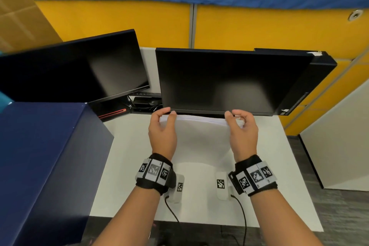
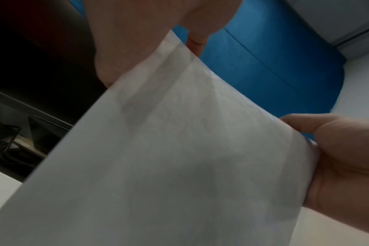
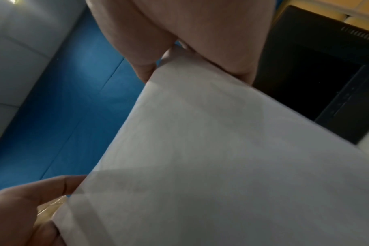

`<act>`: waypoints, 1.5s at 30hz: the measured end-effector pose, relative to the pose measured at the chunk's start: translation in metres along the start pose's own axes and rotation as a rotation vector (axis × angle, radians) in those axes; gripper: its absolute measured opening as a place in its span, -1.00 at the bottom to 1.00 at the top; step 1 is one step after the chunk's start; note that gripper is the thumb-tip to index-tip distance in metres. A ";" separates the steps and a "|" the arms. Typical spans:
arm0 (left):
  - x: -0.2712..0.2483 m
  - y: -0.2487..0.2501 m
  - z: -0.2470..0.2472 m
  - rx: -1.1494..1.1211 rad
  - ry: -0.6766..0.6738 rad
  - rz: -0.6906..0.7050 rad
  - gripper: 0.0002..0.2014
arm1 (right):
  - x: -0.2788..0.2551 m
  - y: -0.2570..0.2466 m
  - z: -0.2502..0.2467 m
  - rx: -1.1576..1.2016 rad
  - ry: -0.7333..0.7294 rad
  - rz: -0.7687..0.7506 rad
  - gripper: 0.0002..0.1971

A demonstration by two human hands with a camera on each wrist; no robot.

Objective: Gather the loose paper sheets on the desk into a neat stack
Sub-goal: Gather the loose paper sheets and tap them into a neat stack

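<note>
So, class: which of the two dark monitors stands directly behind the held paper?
The right-hand monitor; the paper stack sits below its bottom edge, while the left monitor stands aside.

White paper sheets on a white tabletop; black monitors; a yellow partition topped with blue; black wristbands bearing black-and-white checker tags; a navy box

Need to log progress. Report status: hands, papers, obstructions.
Left hand and right hand both grip the paper stack, one at each side. Stack held upright on the desk, top edges nearly aligned. Monitor close behind; nothing blocking.
</note>
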State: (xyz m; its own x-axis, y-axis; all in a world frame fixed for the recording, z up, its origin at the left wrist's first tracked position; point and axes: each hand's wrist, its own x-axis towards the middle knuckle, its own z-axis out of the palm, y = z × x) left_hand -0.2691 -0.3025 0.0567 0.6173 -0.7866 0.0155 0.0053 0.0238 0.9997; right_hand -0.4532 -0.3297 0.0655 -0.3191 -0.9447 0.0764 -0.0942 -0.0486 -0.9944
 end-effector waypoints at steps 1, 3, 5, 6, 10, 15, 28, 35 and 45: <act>0.001 -0.001 -0.003 0.006 -0.030 0.029 -0.72 | 0.002 0.003 -0.004 0.042 -0.047 -0.011 -0.68; 0.006 -0.014 -0.015 -0.009 -0.166 0.047 -0.49 | 0.007 0.018 -0.017 0.118 -0.240 -0.020 -0.41; 0.013 -0.036 -0.028 0.049 -0.344 -0.041 -0.32 | 0.012 0.041 -0.027 0.085 -0.415 0.067 -0.23; 0.015 -0.047 -0.031 0.106 -0.408 -0.108 -0.34 | 0.012 0.051 -0.029 0.043 -0.460 0.123 -0.28; 0.013 -0.070 -0.024 0.282 -0.403 -0.211 -0.70 | 0.000 0.068 -0.015 -0.100 -0.429 0.172 -0.71; 0.009 -0.049 -0.016 0.023 -0.185 -0.164 -0.76 | -0.005 0.048 -0.007 0.004 -0.296 0.068 -0.81; -0.014 -0.056 -0.034 0.050 -0.264 -0.154 -0.79 | -0.030 0.060 -0.023 0.027 -0.285 0.065 -0.70; -0.022 -0.054 -0.029 0.097 -0.188 -0.104 -0.65 | -0.028 0.073 -0.024 -0.057 -0.321 0.147 -0.75; -0.018 -0.003 -0.005 -0.017 0.029 0.036 -0.89 | -0.017 0.014 -0.012 -0.007 -0.146 0.012 -0.80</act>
State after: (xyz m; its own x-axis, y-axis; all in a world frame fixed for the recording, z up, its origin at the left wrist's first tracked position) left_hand -0.2758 -0.2856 0.0537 0.6397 -0.7669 0.0506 -0.0041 0.0624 0.9980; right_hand -0.4602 -0.3105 0.0507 -0.1793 -0.9824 0.0528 -0.0976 -0.0356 -0.9946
